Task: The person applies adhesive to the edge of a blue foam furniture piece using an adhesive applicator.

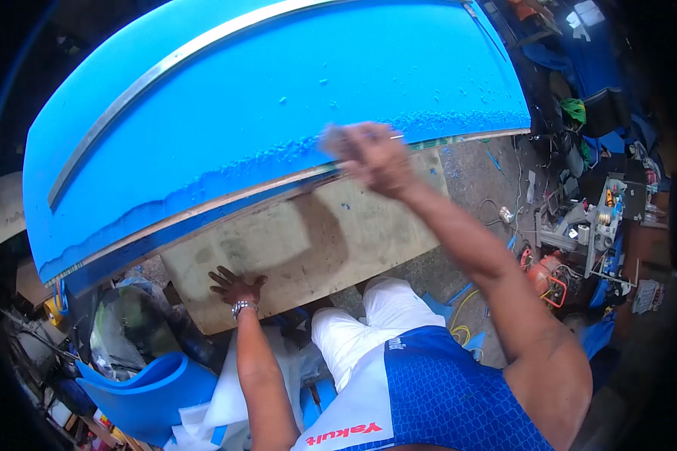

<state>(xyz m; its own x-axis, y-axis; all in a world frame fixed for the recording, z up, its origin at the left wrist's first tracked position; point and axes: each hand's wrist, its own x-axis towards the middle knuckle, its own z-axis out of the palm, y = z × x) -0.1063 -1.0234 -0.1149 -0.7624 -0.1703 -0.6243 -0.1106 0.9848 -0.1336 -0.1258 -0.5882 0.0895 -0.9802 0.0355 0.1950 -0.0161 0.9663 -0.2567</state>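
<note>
My right hand (376, 159) is closed over the front edge of a large blue foam sheet (241, 113). A small greyish thing shows at its fingers, too smeared by motion to name. Along that edge runs a darker, rough strip strewn with blue crumbs (301, 148). My left hand (235, 289), with a metal-band watch (244, 307) at the wrist, lies flat with fingers spread on a pale wooden board (368, 233) below the sheet. A long metal strip (158, 66) curves across the top of the blue sheet.
A rolled blue foam sheet (147, 402) and clear plastic wrapping (113, 331) lie at lower left. To the right stand a cluttered shelf (598, 225) and an orange machine (545, 274). A yellow hose (462, 319) and cables lie on the floor near my legs.
</note>
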